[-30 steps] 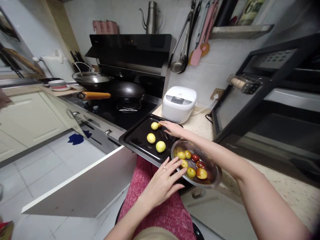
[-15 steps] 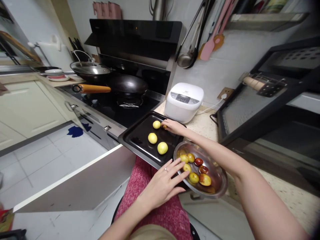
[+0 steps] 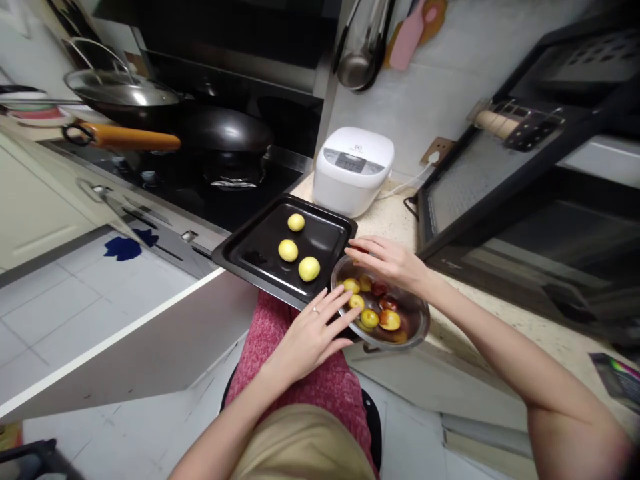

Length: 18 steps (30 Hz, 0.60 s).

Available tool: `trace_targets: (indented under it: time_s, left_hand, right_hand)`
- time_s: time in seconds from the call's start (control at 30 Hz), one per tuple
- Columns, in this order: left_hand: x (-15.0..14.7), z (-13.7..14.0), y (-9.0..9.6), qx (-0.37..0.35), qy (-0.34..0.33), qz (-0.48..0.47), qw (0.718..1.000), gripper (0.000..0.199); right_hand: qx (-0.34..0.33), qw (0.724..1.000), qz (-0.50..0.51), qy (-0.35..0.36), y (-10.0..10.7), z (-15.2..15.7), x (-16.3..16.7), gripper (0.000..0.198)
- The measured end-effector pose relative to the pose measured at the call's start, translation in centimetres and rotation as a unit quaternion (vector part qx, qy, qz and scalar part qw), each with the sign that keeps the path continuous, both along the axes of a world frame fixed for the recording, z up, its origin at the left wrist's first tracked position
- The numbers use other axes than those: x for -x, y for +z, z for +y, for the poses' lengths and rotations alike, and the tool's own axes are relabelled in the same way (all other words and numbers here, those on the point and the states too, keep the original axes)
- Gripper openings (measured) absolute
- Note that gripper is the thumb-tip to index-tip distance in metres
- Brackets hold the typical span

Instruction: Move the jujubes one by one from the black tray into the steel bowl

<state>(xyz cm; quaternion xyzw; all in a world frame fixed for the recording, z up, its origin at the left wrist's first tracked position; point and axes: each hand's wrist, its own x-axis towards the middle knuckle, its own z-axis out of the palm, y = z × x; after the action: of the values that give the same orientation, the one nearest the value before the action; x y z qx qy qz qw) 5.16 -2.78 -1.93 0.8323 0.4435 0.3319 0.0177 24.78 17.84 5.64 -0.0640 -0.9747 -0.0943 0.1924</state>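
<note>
My right hand hovers over the far rim of a metal bowl, fingers curled round a reddish-brown fruit that is mostly hidden. Several small round fruits, some yellow-green and some with red-brown skin, lie in the bowl. My left hand is open, its fingers spread over the bowl's near-left rim; whether the fingertips touch the fruits I cannot tell. Left of the bowl, a black baking tray carries three pale yellow fruits: one at the back, one in the middle and one in front.
A white rice cooker stands behind the tray. To the left is a hob with a black wok and a lidded pan; an orange handle juts out. On the right stands a dark oven. An open cabinet panel lies at left.
My right hand has drawn back from the tray to above the bowl, with a reddish-brown fruit in its fingers. The left hand stays spread at the bowl. The view has tilted downward.
</note>
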Motion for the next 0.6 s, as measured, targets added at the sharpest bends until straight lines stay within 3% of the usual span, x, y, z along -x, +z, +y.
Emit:
trace_targets:
  time_s: [0.23,0.6]
  left_hand:
    - [-0.1,-0.2,-0.3,-0.004,0.006,-0.007,1.0,0.065]
    - [-0.2,-0.3,-0.2,-0.005,0.015,0.007,1.0,0.061]
  right_hand:
    - [0.063,0.998,-0.002,-0.003,-1.8,-5.1,-5.1,0.034]
    - [0.167,0.985,-0.041,0.001,-2.4,-6.0,-5.6,0.037]
